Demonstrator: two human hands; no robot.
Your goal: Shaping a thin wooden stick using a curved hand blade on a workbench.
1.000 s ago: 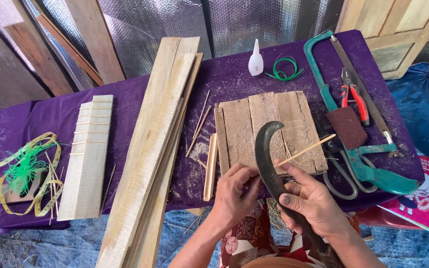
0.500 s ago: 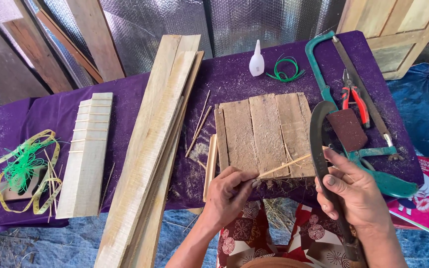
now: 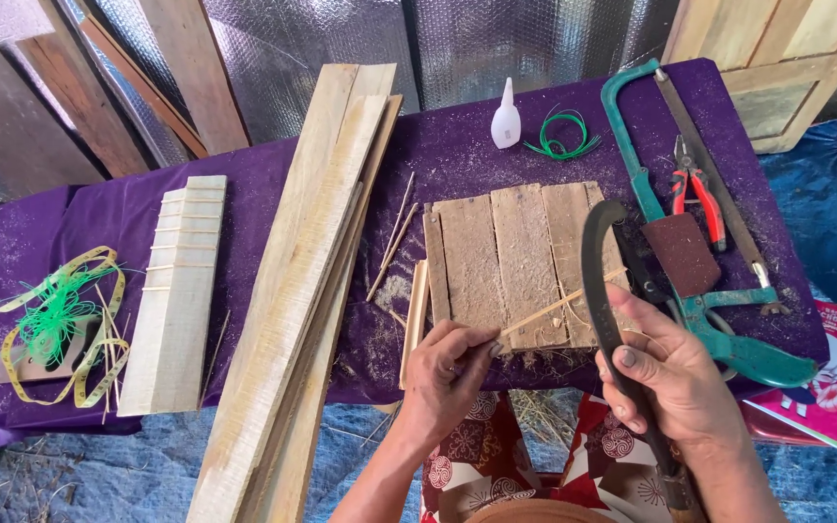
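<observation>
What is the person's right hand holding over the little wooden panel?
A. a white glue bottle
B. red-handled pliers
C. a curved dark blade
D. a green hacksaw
C: the right hand grips a curved dark blade, set against the thin stick that the left hand pinches.

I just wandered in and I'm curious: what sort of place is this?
Probably a small home woodworking spot. A purple-covered table dusted with shavings holds long planks, a green hacksaw and red pliers. The right hand holds a curved knife against a thin stick pinched in the left hand.
</observation>
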